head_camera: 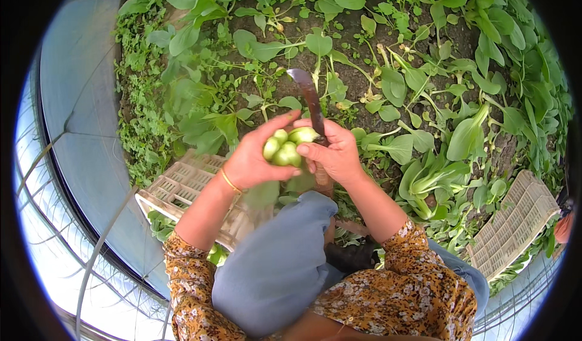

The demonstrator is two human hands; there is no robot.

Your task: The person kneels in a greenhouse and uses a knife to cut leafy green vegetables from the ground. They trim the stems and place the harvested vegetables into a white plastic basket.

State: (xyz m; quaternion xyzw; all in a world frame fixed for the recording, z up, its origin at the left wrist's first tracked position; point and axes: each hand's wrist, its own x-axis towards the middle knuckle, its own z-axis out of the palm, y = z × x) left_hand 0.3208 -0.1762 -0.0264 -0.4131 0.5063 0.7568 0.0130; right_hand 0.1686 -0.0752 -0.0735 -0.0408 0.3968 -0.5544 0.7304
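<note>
My left hand (248, 161), with a yellow bracelet at its wrist, holds a bunch of bok choy (286, 154) whose pale green, bulbous stalk bases face up. My right hand (334, 152) grips a sickle-shaped knife (310, 97), its dark blade curving away from me and to the left at a bright tip. The right thumb touches the side of the bok choy. The handle runs down below the right hand. The leaves of the held plants hang under my hands and are mostly hidden.
Plastic crates stand at the lower left (191, 182) and lower right (514, 225), with greens around them. A cut bok choy (423, 188) lies on the soil right of my hands. Leafy plants and loose leaves cover the bed ahead. Plastic sheeting (77, 91) borders the left.
</note>
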